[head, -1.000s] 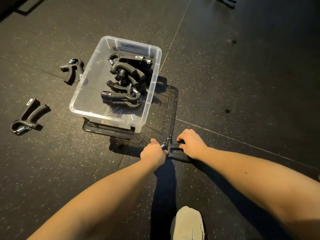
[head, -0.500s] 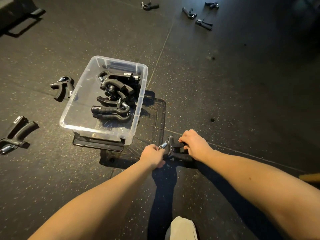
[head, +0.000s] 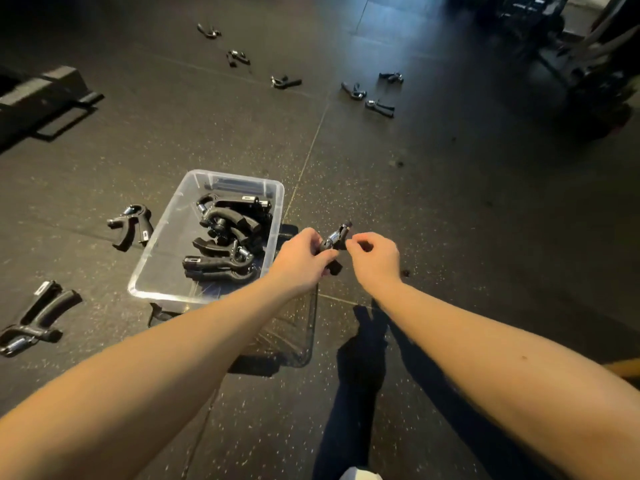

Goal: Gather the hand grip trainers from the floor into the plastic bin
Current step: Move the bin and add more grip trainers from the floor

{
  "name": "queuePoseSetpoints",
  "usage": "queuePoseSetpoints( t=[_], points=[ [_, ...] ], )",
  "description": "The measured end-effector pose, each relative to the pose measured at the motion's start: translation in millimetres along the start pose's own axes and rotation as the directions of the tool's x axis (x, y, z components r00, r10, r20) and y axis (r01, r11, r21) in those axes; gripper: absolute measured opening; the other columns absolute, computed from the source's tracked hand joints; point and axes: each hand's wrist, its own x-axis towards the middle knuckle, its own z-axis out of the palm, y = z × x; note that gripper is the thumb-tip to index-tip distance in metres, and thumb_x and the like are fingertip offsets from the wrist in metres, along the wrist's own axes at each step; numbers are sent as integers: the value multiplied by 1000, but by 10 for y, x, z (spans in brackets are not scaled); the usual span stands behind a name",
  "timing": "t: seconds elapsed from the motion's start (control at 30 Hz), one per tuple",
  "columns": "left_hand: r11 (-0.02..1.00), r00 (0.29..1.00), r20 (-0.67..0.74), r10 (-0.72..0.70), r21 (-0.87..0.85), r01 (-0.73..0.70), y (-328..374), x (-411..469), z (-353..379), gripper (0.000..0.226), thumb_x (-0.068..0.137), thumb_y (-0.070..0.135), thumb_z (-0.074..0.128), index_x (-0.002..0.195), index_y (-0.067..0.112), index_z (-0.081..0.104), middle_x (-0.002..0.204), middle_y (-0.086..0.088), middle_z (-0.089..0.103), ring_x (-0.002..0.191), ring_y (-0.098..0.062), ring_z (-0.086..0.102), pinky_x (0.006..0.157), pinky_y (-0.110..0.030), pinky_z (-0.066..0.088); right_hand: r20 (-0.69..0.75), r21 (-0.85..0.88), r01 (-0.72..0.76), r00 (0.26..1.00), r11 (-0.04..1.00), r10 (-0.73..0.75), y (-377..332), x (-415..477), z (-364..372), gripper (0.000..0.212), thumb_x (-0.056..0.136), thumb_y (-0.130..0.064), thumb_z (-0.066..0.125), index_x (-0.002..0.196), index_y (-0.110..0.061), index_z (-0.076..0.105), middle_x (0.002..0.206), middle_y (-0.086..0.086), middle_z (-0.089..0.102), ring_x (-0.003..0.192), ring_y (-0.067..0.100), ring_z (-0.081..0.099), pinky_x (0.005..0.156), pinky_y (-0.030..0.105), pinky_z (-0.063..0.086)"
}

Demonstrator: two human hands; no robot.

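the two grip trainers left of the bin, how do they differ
The nearer trainer lies at the frame's left edge with its handles pointing away, spring end toward the person. The farther trainer lies close beside the plastic bin, spring end away, handles toward the person. Both are black and still on the floor.

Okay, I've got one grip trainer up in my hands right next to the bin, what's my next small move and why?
Probably swing the left hand leftward over the clear bin and drop the grip trainer in. That hand is closed on the trainer just beyond the bin's right wall, while the right hand appears barely in contact with it. The bin's left half looks bare.
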Motion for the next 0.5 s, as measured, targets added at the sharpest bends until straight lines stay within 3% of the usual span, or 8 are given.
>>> queuePoseSetpoints(
  t=[0.07,0.13,0.2,0.3,0.43,0.5],
  points=[
    [998,998,-40,42,42,-40,45,31,-93,30,81,39,74,85,20,51,80,-7,73,70,-21,73,71,-46,60,46,222,-211,978,952,206,-245,-53,67,33,92,-42,61,88,-13,76,88,7,75,83,21,68,74,34,53],
    [994,992,-99,76,85,-67,107,46,-174,31,77,41,78,84,22,54,76,0,72,74,-21,71,73,-43,59,139,425,-341,940,838,312,-429,-99,98,43,90,-51,59,84,-12,76,85,8,77,83,25,74,80,42,60],
    [987,981,-158,117,127,-97,176,50,-250,30,78,36,81,88,19,58,78,2,69,75,-18,66,71,-34,55,235,565,-378,926,734,296,-542,-111,86,48,90,-55,60,94,-9,75,91,11,78,86,26,76,82,42,62],
    [975,966,-165,197,133,-176,265,35,-391,24,80,31,82,91,19,65,83,5,71,79,-14,67,74,-33,55,315,651,-379,923,658,219,-653,-102,85,62,83,-53,71,108,4,71,106,23,73,95,32,74,89,53,58],
    [964,961,-122,247,134,-231,244,3,-588,13,91,18,70,103,20,75,97,8,74,92,-7,69,92,-33,55,321,681,-370,926,632,197,-832,-133,166,27,93,-23,69,103,1,72,100,23,73,90,27,71,95,51,56],
    [955,952,-132,275,149,-255,208,-53,-690,19,94,12,65,107,18,76,116,5,70,106,-8,64,99,-24,48,349,703,-400,915,588,204,-898,-156,229,16,95,-14,65,101,-1,72,102,20,75,95,28,72,93,44,58]
  ],
)
